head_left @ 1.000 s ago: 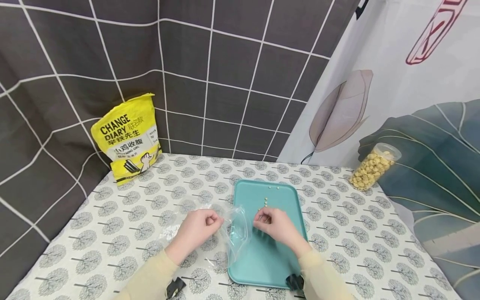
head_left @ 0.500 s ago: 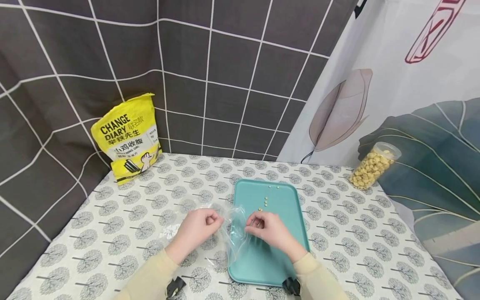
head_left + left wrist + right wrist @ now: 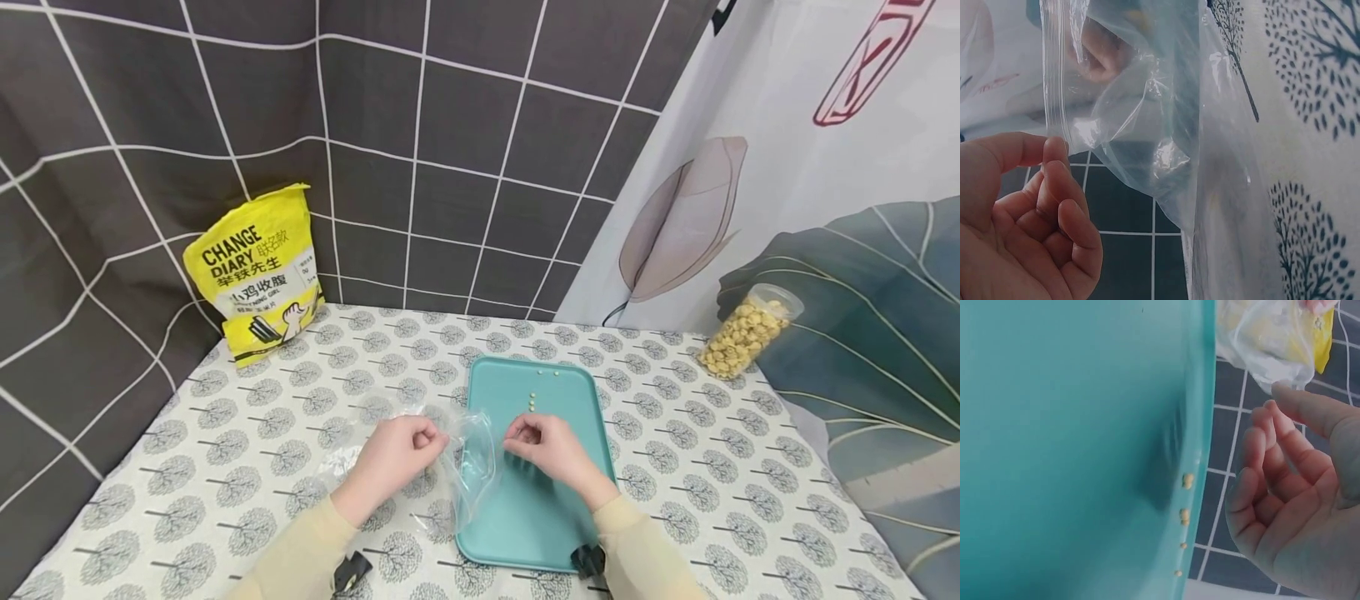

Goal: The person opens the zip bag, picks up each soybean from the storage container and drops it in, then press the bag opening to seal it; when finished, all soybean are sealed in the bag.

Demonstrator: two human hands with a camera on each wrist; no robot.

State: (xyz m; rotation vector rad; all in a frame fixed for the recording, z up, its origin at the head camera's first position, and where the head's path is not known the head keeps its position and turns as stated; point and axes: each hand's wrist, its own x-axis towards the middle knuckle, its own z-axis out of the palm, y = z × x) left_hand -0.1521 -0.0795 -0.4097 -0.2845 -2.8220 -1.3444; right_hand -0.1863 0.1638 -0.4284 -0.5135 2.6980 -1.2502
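Note:
My left hand [image 3: 401, 454] pinches the upper edge of a clear zip-lock bag [image 3: 472, 479], by its ridged zip strip. The bag's mouth hangs over the left rim of a teal tray [image 3: 517, 533]; the rest lies on the table. In the left wrist view, thumb and forefinger meet at the bag [image 3: 1141, 119]. Over the tray, right of the bag's mouth, hovers my right hand [image 3: 551, 450], fingers loosely curled. Nothing shows between its fingertips in the right wrist view. Small pale yellow pieces [image 3: 532, 402] lie in a row on the tray, beyond this hand.
A yellow snack bag [image 3: 258, 279] leans against the dark checked curtain [image 3: 375, 167] at the back left. A clear jar of popcorn-like pieces [image 3: 746, 333] stands tilted at the back right. Tree-patterned cloth [image 3: 247, 467] covers the table. Two more small pieces sit near the tray's far edge.
My right hand moved left to the bag's mouth, then back right and slightly away from me over the tray. My left hand and the bag have hardly moved.

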